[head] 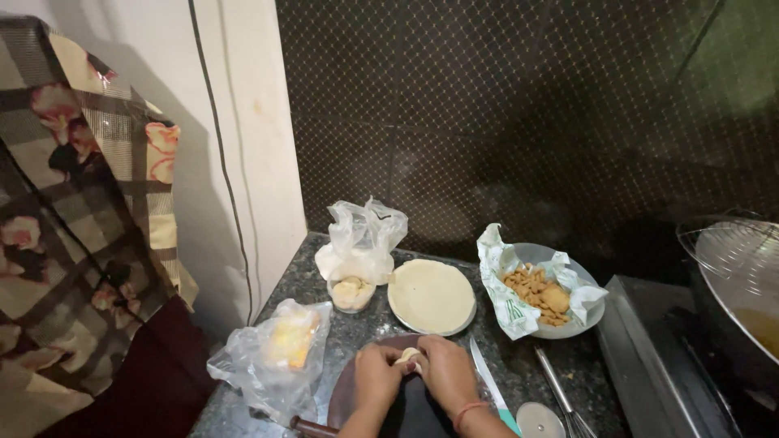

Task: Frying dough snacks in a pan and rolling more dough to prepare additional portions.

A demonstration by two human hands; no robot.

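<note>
Two hands, left hand [375,375] and right hand [445,371], fingers pinched together on dough piece [408,355] | round board [345,391] beneath | dough disc plate [431,296] at 12 o'clock | knife [492,383] at 3 o'clock

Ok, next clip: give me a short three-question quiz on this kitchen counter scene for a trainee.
1. True or false: both hands, the left hand and the right hand, pinch the small piece of dough over the round dark board.
2. What lies on the white plate? A) a flat round of rolled dough B) sliced fruit C) a spoon
3. What sits directly right of the board: a knife or a cup?

Key: 1 true; 2 A; 3 the knife, beside the right hand, with a round pastry cutter wheel further right.
</note>
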